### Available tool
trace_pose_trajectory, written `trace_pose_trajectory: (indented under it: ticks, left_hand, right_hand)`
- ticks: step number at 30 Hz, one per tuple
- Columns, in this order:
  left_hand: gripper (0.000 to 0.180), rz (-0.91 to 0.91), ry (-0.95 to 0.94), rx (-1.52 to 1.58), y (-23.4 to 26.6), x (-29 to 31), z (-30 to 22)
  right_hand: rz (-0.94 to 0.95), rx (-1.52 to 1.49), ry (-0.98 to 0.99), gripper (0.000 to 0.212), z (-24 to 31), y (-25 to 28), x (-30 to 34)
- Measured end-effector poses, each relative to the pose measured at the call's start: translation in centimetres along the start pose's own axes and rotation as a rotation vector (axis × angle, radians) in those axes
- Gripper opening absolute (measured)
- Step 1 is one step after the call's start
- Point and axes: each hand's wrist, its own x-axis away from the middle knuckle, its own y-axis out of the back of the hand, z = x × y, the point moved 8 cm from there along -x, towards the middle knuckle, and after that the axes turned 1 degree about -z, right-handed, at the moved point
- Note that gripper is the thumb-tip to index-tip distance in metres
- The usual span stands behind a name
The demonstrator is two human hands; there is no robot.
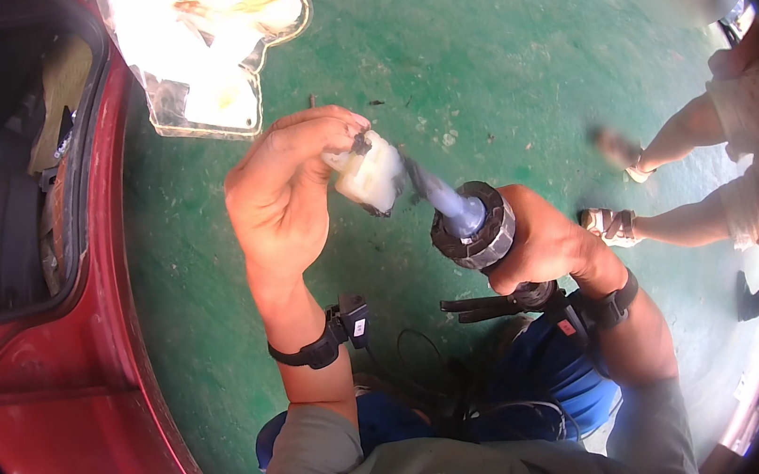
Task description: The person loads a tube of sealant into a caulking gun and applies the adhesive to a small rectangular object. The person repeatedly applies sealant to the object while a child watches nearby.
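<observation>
My left hand (282,178) is raised in front of me. Its fingertips pinch a small white plastic block (370,174) with dark patches along its edges. In my right hand (545,236) is a sealant gun (483,229) with a thick black collar and a bluish cone nozzle (446,198). The nozzle slants up and left toward the block, its dark end blurred close to the block's right side. Whether nozzle and block touch, I cannot tell. A black lever (478,308) sticks out below my right fist.
A red car body (54,438) with a window opening stands along the left. A brightly lit clear plastic sheet or cover (202,107) lies at the upper left on the green floor (490,53). Another person (698,127) in sandals is at the right.
</observation>
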Motion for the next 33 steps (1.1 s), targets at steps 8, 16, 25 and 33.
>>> trace_pose_trajectory:
  ticks: [8,16,25,33]
  left_hand:
    - [0.029,-0.024,0.04,0.04,0.4,0.3,0.2]
    - [0.032,-0.002,0.028,-0.059,0.0,0.1,0.2]
    - [0.018,-0.133,0.127,0.074,1.0,1.1,3.5]
    - [0.018,-0.106,0.356,0.311,-1.1,1.6,4.9]
  right_hand:
    - [0.076,-0.026,-0.033,0.047,-0.8,-0.7,-0.6]
    - [0.134,-0.005,-0.003,0.049,-1.1,-1.1,-0.9]
    - [0.174,-0.037,0.07,0.058,-0.1,-1.6,-0.1]
    - [-0.194,-0.015,0.026,0.061,0.9,0.9,0.9]
